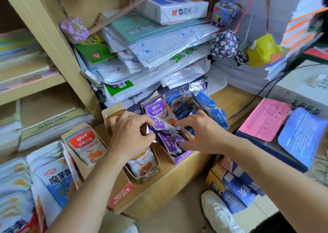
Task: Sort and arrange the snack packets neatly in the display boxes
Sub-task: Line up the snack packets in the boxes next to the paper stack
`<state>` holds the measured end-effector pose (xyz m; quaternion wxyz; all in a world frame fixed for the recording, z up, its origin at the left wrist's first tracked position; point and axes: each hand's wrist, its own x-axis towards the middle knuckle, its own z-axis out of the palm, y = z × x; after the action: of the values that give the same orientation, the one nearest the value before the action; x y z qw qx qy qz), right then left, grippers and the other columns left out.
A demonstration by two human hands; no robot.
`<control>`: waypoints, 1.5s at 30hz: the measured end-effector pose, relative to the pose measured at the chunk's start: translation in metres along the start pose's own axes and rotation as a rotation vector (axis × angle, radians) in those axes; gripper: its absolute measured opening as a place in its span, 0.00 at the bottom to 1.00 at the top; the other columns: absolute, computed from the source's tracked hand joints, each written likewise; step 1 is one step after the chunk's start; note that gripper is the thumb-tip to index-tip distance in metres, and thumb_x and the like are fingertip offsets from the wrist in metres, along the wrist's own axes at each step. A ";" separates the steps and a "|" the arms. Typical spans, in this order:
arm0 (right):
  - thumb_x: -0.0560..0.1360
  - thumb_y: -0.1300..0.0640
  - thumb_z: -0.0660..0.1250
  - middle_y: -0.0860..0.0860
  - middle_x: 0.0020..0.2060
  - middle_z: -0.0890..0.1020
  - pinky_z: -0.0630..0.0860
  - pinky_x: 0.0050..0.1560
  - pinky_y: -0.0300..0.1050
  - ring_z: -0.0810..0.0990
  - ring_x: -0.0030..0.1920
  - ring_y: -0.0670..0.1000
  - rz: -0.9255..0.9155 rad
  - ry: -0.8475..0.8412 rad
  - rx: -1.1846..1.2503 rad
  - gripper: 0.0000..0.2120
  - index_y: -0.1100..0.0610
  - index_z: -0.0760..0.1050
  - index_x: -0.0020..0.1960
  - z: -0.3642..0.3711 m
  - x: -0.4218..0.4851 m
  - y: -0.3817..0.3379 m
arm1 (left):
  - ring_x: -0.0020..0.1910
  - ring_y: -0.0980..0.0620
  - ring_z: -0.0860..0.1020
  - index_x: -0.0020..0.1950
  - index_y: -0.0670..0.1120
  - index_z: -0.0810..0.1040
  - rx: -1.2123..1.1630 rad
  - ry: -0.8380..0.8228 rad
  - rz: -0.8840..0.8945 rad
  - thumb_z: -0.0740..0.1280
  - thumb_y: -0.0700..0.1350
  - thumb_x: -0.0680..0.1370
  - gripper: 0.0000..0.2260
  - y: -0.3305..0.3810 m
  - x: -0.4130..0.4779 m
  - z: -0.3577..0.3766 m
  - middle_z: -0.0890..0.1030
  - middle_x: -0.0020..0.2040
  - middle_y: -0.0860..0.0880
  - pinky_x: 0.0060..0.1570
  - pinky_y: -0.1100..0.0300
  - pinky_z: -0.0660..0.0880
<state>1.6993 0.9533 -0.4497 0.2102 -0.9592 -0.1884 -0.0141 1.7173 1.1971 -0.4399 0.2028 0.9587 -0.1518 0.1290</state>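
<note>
Several purple snack packets fill a purple display box in the middle of the low shelf. My left hand pinches the left edge of one of the purple packets. My right hand reaches into the same box from the right, fingers curled against the packets. Left of it stand a box of orange packets and another with red-orange packets. Blue packets lean in a box behind my right hand.
A tall heap of papers and plastic sleeves rises right behind the boxes. White and blue snack bags lie at the lower left. A pink sheet and a blue pack sit at the right. A white shoe is below.
</note>
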 end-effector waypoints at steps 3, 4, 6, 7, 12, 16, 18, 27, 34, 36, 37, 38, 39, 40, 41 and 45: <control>0.74 0.47 0.73 0.47 0.58 0.81 0.73 0.52 0.41 0.77 0.54 0.47 -0.037 0.135 0.110 0.24 0.52 0.77 0.68 0.002 0.015 -0.002 | 0.55 0.57 0.73 0.47 0.60 0.83 -0.020 0.029 0.029 0.66 0.55 0.67 0.11 -0.001 -0.001 -0.001 0.77 0.40 0.66 0.48 0.56 0.54; 0.74 0.48 0.74 0.47 0.57 0.81 0.71 0.50 0.39 0.76 0.51 0.43 -0.049 0.163 0.126 0.23 0.52 0.77 0.67 0.005 0.021 -0.004 | 0.55 0.58 0.74 0.46 0.59 0.84 -0.024 0.040 0.032 0.67 0.56 0.68 0.10 0.001 -0.001 0.000 0.79 0.41 0.65 0.48 0.56 0.53; 0.73 0.49 0.74 0.46 0.55 0.80 0.69 0.47 0.38 0.75 0.48 0.43 -0.093 0.154 0.113 0.22 0.51 0.78 0.66 0.013 0.031 -0.011 | 0.53 0.58 0.75 0.45 0.59 0.84 -0.033 0.082 0.041 0.72 0.57 0.71 0.06 0.005 -0.001 0.001 0.81 0.41 0.63 0.48 0.56 0.54; 0.73 0.51 0.74 0.47 0.52 0.81 0.71 0.47 0.41 0.77 0.49 0.46 -0.118 0.140 0.110 0.20 0.51 0.79 0.64 0.018 0.036 -0.015 | 0.52 0.58 0.76 0.45 0.59 0.84 -0.047 0.097 0.048 0.75 0.55 0.71 0.04 0.007 -0.001 0.002 0.82 0.41 0.62 0.49 0.56 0.56; 0.73 0.53 0.73 0.51 0.42 0.82 0.77 0.45 0.51 0.78 0.42 0.52 -0.094 0.094 0.126 0.10 0.57 0.82 0.51 0.022 0.056 -0.020 | 0.44 0.58 0.78 0.54 0.59 0.83 -0.178 0.096 -0.006 0.77 0.44 0.73 0.14 0.010 -0.002 -0.004 0.82 0.39 0.62 0.54 0.54 0.68; 0.78 0.55 0.71 0.48 0.33 0.82 0.70 0.35 0.35 0.74 0.31 0.42 -0.005 0.081 0.298 0.06 0.52 0.83 0.43 -0.007 0.058 -0.013 | 0.44 0.62 0.80 0.56 0.55 0.84 -0.297 0.179 -0.159 0.73 0.39 0.74 0.15 0.003 -0.003 -0.011 0.82 0.42 0.62 0.49 0.54 0.79; 0.79 0.58 0.68 0.53 0.35 0.84 0.75 0.34 0.39 0.79 0.31 0.46 0.098 0.199 0.451 0.06 0.57 0.83 0.47 -0.017 0.056 -0.005 | 0.45 0.63 0.80 0.58 0.54 0.84 -0.310 0.184 -0.200 0.72 0.39 0.75 0.14 0.000 -0.003 -0.012 0.82 0.43 0.62 0.48 0.58 0.80; 0.82 0.63 0.63 0.56 0.50 0.86 0.84 0.47 0.47 0.86 0.52 0.55 0.185 0.361 1.209 0.07 0.64 0.77 0.57 -0.027 0.059 -0.007 | 0.47 0.55 0.81 0.58 0.55 0.84 -0.167 0.191 -0.173 0.72 0.61 0.74 0.17 0.003 -0.002 -0.006 0.84 0.45 0.57 0.50 0.51 0.79; 0.82 0.60 0.64 0.57 0.47 0.86 0.85 0.42 0.50 0.87 0.45 0.56 0.260 0.385 1.169 0.06 0.61 0.77 0.56 -0.024 0.063 -0.013 | 0.56 0.50 0.74 0.66 0.62 0.78 0.141 0.077 -0.077 0.61 0.69 0.78 0.21 0.010 0.006 0.006 0.82 0.56 0.57 0.50 0.54 0.59; 0.82 0.59 0.65 0.55 0.47 0.87 0.85 0.40 0.49 0.87 0.44 0.51 0.267 0.414 0.972 0.07 0.61 0.79 0.57 -0.022 0.061 -0.014 | 0.56 0.51 0.72 0.62 0.64 0.79 0.165 0.026 -0.065 0.59 0.69 0.78 0.18 0.010 0.007 0.007 0.81 0.55 0.59 0.49 0.53 0.58; 0.81 0.58 0.66 0.54 0.46 0.87 0.85 0.39 0.49 0.87 0.43 0.49 0.265 0.429 0.863 0.07 0.60 0.80 0.55 -0.020 0.061 -0.013 | 0.55 0.51 0.72 0.57 0.63 0.81 0.159 0.030 -0.070 0.60 0.69 0.78 0.17 0.010 0.008 0.007 0.81 0.53 0.59 0.48 0.53 0.57; 0.81 0.57 0.67 0.53 0.46 0.87 0.85 0.38 0.51 0.87 0.41 0.48 0.258 0.442 0.761 0.07 0.60 0.81 0.53 -0.019 0.061 -0.013 | 0.53 0.52 0.73 0.51 0.61 0.82 0.152 0.052 -0.077 0.61 0.69 0.77 0.16 0.009 0.008 0.007 0.81 0.50 0.59 0.47 0.53 0.55; 0.80 0.57 0.68 0.53 0.45 0.86 0.84 0.36 0.54 0.87 0.39 0.48 0.251 0.452 0.682 0.07 0.61 0.81 0.51 -0.017 0.061 -0.013 | 0.52 0.52 0.73 0.47 0.60 0.82 0.155 0.078 -0.084 0.63 0.69 0.75 0.16 0.008 0.007 0.006 0.81 0.47 0.60 0.46 0.53 0.54; 0.79 0.57 0.68 0.52 0.43 0.86 0.84 0.35 0.56 0.86 0.37 0.47 0.250 0.455 0.635 0.08 0.61 0.81 0.49 -0.016 0.061 -0.014 | 0.52 0.53 0.74 0.44 0.59 0.82 0.162 0.094 -0.094 0.65 0.70 0.73 0.17 0.007 0.007 0.005 0.81 0.45 0.60 0.45 0.54 0.52; 0.79 0.57 0.68 0.52 0.42 0.86 0.83 0.34 0.57 0.86 0.36 0.47 0.254 0.449 0.618 0.08 0.62 0.80 0.48 -0.015 0.061 -0.016 | 0.52 0.53 0.74 0.43 0.59 0.82 0.167 0.098 -0.102 0.67 0.71 0.71 0.17 0.007 0.006 0.005 0.81 0.44 0.60 0.44 0.54 0.51; 0.78 0.63 0.68 0.56 0.48 0.85 0.85 0.37 0.52 0.87 0.36 0.52 0.281 0.319 0.761 0.04 0.60 0.77 0.52 -0.014 0.058 -0.027 | 0.54 0.52 0.74 0.43 0.58 0.82 0.120 0.095 -0.119 0.73 0.65 0.70 0.12 0.008 0.006 0.006 0.81 0.44 0.59 0.44 0.55 0.51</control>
<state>1.7438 0.9914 -0.4200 0.5752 -0.8155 -0.0129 -0.0627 1.7207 1.1861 -0.4404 0.1591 0.9693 -0.0769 0.1709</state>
